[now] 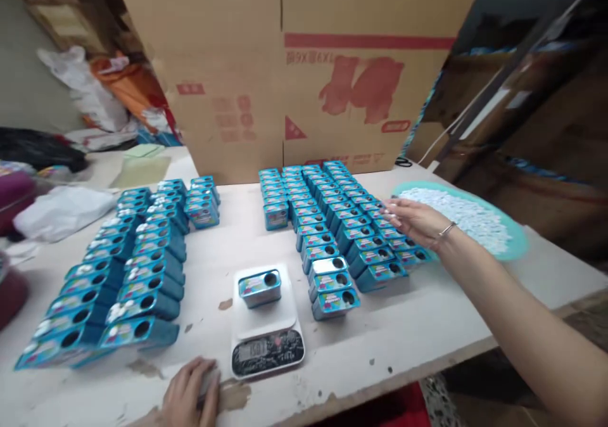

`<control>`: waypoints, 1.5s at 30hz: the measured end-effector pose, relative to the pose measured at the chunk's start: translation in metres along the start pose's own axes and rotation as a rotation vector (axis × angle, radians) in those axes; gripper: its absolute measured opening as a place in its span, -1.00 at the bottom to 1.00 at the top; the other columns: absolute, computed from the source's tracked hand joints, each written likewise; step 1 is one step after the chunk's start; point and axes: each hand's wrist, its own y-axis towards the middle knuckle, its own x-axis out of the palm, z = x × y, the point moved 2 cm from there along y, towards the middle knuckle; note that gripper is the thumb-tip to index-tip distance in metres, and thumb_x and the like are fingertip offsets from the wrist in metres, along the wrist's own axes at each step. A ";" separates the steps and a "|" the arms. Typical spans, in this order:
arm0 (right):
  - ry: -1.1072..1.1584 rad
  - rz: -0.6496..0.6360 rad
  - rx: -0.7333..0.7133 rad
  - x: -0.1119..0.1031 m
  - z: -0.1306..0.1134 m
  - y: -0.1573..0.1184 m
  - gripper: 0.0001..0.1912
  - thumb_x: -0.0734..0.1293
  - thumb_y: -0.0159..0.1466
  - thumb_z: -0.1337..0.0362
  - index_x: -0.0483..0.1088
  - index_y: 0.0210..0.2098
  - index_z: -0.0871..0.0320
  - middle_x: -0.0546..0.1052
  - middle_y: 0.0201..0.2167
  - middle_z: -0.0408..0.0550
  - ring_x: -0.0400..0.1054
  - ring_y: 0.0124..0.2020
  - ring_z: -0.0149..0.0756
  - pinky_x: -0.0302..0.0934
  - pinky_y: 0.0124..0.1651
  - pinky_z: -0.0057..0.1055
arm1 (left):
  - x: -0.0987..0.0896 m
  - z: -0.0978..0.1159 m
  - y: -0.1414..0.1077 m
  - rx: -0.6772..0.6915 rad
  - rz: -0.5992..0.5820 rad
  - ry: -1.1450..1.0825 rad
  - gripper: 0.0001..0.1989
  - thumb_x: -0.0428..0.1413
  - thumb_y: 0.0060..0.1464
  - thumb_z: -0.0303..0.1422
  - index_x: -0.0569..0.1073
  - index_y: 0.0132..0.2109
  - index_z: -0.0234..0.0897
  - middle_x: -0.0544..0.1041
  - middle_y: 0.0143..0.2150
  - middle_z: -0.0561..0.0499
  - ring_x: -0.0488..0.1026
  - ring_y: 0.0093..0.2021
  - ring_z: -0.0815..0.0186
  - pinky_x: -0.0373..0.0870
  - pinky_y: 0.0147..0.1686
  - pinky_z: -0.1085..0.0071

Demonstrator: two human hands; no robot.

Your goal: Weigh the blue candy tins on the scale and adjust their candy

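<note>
A small blue box [259, 287] with a round dark hole in its top stands on a white digital kitchen scale [265, 325], whose display is lit. My left hand [192, 392] rests at the table's front edge, left of the scale. Its fingers are curled around something greyish that I cannot make out. Over the right-hand rows of blue boxes [339, 224], my right hand [411, 218] is raised with its fingers pinched together. Small white spots show at the fingertips, too blurred to name. Beside that hand lies a teal round tray [520, 240] heaped with small white pieces [463, 218].
More blue boxes [152, 281] stand in rows on the left, with a short row [203, 208] behind. A large cardboard box [228, 66] rises at the back of the white table [408, 325]. A white plastic bag [61, 208] lies at far left.
</note>
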 end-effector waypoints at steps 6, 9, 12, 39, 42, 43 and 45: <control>-0.102 -0.604 -0.048 0.140 -0.018 -0.074 -0.79 0.36 0.14 0.22 0.34 -0.32 0.24 0.35 -0.57 -0.20 0.17 -0.65 -0.54 0.04 -0.59 -0.58 | -0.004 0.022 0.010 0.016 -0.006 0.028 -0.77 0.01 0.15 -0.20 0.44 -0.13 -0.19 0.46 -0.15 -0.06 0.39 -0.12 0.19 0.32 -0.14 0.25; -0.431 -0.688 -0.254 0.181 -0.025 -0.093 -0.93 0.24 0.21 0.44 0.37 -0.36 0.24 0.37 -0.56 -0.20 0.24 -0.60 -0.51 0.11 -0.48 -0.55 | -0.005 0.021 0.008 0.020 -0.009 0.021 -0.77 0.00 0.16 -0.20 0.44 -0.13 -0.19 0.45 -0.14 -0.07 0.39 -0.12 0.19 0.31 -0.12 0.25; -0.747 -0.697 -0.460 0.200 -0.027 -0.100 -0.87 0.26 0.20 0.51 0.42 -0.37 0.25 0.46 -0.41 -0.08 0.33 -0.39 -0.42 0.16 -0.28 -0.50 | -0.006 0.019 0.006 0.013 -0.014 0.013 -0.76 0.00 0.16 -0.20 0.44 -0.13 -0.20 0.45 -0.14 -0.07 0.39 -0.12 0.19 0.30 -0.12 0.26; -0.973 -0.669 -0.434 0.214 -0.041 -0.107 -0.88 0.29 0.20 0.48 0.45 -0.27 0.30 0.46 -0.36 0.03 0.35 -0.35 -0.34 0.18 -0.29 -0.46 | -0.005 0.026 0.004 -0.035 -0.073 -0.050 -0.82 0.02 0.17 -0.30 0.41 -0.11 -0.25 0.41 -0.13 -0.06 0.34 -0.09 0.23 0.25 -0.08 0.28; -0.436 -0.707 -0.095 0.195 -0.033 -0.101 -0.86 0.29 0.22 0.40 0.40 -0.22 0.30 0.41 -0.51 -0.10 0.19 -0.60 -0.52 0.08 -0.52 -0.55 | -0.004 0.027 0.003 -0.044 -0.081 -0.045 -0.82 0.02 0.17 -0.30 0.42 -0.11 -0.25 0.41 -0.13 -0.07 0.34 -0.09 0.22 0.25 -0.07 0.27; -0.274 -0.718 0.016 0.189 -0.029 -0.099 -0.84 0.31 0.20 0.37 0.38 -0.22 0.31 0.41 -0.51 -0.10 0.16 -0.63 -0.54 0.04 -0.57 -0.57 | -0.004 0.027 0.003 -0.044 -0.083 -0.044 -0.82 0.02 0.18 -0.30 0.42 -0.11 -0.25 0.41 -0.14 -0.07 0.34 -0.09 0.22 0.25 -0.08 0.27; -0.061 -0.712 0.160 0.177 -0.019 -0.097 -0.79 0.37 0.13 0.35 0.38 -0.24 0.32 0.44 -0.47 -0.06 0.19 -0.62 -0.55 0.00 -0.62 -0.60 | -0.003 0.027 0.003 -0.043 -0.084 -0.045 -0.82 0.02 0.18 -0.30 0.42 -0.11 -0.25 0.41 -0.14 -0.07 0.34 -0.09 0.22 0.25 -0.08 0.27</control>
